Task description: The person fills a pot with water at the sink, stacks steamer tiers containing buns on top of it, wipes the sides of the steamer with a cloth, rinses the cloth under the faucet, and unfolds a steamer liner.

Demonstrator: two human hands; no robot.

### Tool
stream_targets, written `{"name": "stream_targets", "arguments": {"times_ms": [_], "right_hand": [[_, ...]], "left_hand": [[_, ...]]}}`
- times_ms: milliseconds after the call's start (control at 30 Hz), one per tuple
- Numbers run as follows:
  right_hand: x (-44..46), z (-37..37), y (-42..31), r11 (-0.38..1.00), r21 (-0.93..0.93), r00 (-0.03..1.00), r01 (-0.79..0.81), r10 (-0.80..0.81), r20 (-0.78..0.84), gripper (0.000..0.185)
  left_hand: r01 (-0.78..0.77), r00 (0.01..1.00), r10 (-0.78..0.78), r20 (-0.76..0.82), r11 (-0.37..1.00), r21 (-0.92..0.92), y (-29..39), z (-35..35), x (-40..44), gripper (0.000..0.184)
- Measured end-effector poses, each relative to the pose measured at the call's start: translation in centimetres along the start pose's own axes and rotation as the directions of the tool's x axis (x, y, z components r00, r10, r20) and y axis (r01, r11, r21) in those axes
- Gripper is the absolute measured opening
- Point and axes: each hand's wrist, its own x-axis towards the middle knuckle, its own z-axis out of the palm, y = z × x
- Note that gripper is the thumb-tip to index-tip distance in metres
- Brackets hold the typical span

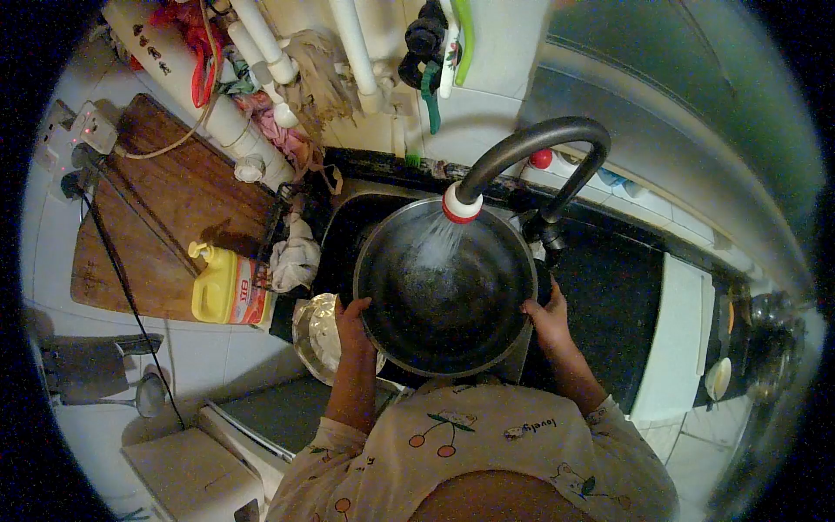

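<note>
A large dark wok (461, 322) is held over the sink (348, 204), under the running tap. My left hand (352, 322) grips its left rim, thumb over the edge. On the opposite side my right hand (550, 315) is closed on the wok's right edge, its fingers partly hidden underneath. Water sprays from the red-and-white nozzle of the curved tap (522, 143) into the wok. Partly behind my left forearm lies a shiny metal basin (315, 335).
At left stand a yellow detergent bottle (222, 287) and a wooden cutting board (139, 226). A crumpled cloth (296, 252) hangs by the sink's left edge. A white board (674, 339) lies on the dark counter (609, 287) at right. Cords run from wall sockets (94, 129).
</note>
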Motion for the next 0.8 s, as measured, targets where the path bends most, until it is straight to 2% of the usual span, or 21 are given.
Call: {"name": "stream_targets", "arguments": {"times_ms": [167, 267, 367, 467, 667, 800], "right_hand": [[-0.1, 0.1, 0.2, 1.0, 0.004, 1.0, -0.003, 0.003, -0.029, 0.08], [0.0, 0.1, 0.2, 0.998, 0.049, 1.0, 0.026, -0.026, -0.007, 0.081], [0.2, -0.3, 0.6, 1.0, 0.007, 1.0, 0.002, -0.002, 0.009, 0.081], [0.5, -0.5, 1.5, 0.998, -0.039, 0.998, 0.058, -0.059, -0.006, 0.081], [0.2, 0.1, 0.5, 0.999, 0.043, 0.999, -0.033, 0.034, -0.021, 0.082], [0.0, 0.6, -0.1, 0.998, 0.01, 0.997, -0.055, 0.056, -0.057, 0.082]], "left_hand": [[-0.009, 0.999, 0.009, 0.03, 1.0, -0.005, 0.0, -0.1, 0.1, 0.047], [0.005, 0.999, -0.005, -0.035, 1.0, -0.022, -0.3, -0.5, 0.3, 0.048], [-0.014, 1.0, 0.014, -0.005, 0.999, -0.038, -0.1, -0.2, 0.1, 0.049], [0.004, 1.0, -0.005, -0.014, 0.999, -0.036, 0.1, 0.0, -0.1, 0.047], [-0.028, 0.999, 0.029, 0.022, 0.999, -0.018, 0.0, -0.2, 0.3, 0.048], [-0.018, 1.0, 0.018, 0.006, 1.0, -0.004, 0.3, 0.2, 0.1, 0.05]]}}
